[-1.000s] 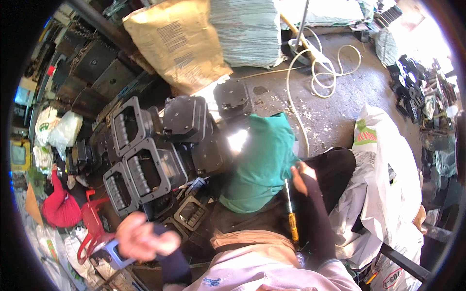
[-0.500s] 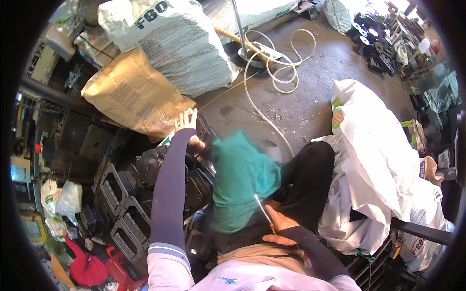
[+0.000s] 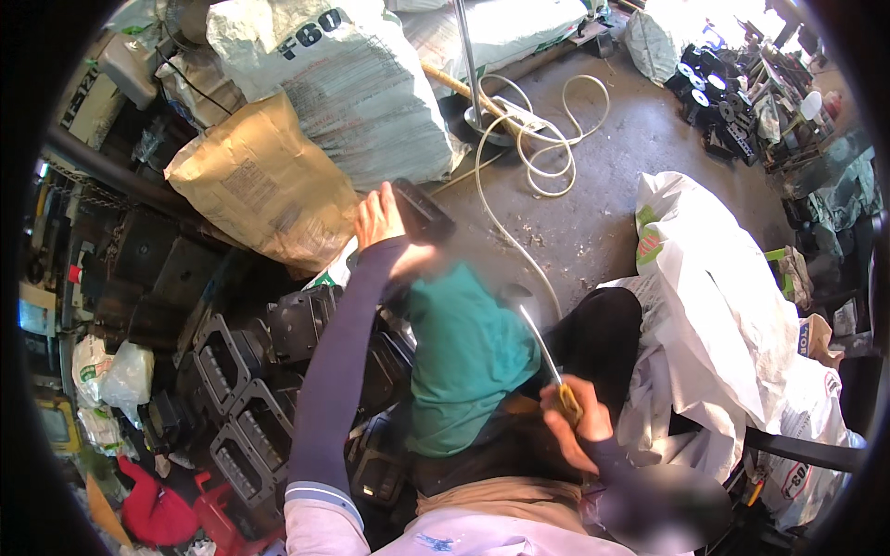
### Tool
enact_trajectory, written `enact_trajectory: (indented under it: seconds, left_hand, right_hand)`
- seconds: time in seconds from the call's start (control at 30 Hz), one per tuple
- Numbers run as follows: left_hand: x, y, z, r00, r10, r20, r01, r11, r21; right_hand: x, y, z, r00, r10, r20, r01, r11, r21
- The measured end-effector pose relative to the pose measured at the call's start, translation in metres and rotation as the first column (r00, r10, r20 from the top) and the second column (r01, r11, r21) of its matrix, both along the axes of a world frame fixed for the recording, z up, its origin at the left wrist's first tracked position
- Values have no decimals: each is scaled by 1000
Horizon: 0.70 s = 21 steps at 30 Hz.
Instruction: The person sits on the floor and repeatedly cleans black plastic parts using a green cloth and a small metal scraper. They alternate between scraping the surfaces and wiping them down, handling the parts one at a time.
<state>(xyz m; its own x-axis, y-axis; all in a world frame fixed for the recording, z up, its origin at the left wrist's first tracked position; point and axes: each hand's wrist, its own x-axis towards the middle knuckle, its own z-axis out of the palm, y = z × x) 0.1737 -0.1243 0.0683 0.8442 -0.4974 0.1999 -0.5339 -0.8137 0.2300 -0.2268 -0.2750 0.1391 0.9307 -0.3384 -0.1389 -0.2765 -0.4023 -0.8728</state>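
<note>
My left hand (image 3: 380,219) is stretched out ahead, its fingers closed on a dark, box-shaped black plastic part (image 3: 423,213) beside the brown paper sack. My right hand (image 3: 577,419) is wrapped round the yellow handle of a screwdriver (image 3: 543,346); its long thin metal shaft points away from me, and I cannot make out the exact shape of its tip. A green cloth (image 3: 473,357) lies over my left thigh, between the two hands. Left of my left forearm, black plastic housings (image 3: 246,422) with rectangular openings are stacked in rows.
A brown paper sack (image 3: 260,185) and a large pale sack (image 3: 334,93) stand ahead on the left. A cream hose (image 3: 496,208) loops across the floor. White sacks (image 3: 714,306) bulge beside my right knee. Black parts (image 3: 718,97) are heaped at the far right.
My left hand has moved forward and right from the housings and now holds a black part. My right hand has shifted right and forward, now gripping the screwdriver by its handle.
</note>
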Motion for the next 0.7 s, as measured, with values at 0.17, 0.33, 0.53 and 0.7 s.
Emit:
enact_trajectory:
  seconds: [0.17,0.33,0.53,0.7]
  left_hand:
    - [-34,-76,31,996,84,19,-79,978,-193]
    - [-53,-128,12,941,172,-293,-197,979,-59]
    - [-55,-145,-11,983,102,-154,-123,984,-130]
    - [-56,-144,-16,1000,-17,12,18,995,-93]
  right_hand:
    - [108,-8,10,998,65,3,-64,989,-131]
    - [155,-30,-12,970,-137,-198,76,954,-289]
    - [169,-60,-18,978,-149,-149,100,951,-292]
    - [202,-75,-5,976,-182,-123,158,970,-185]
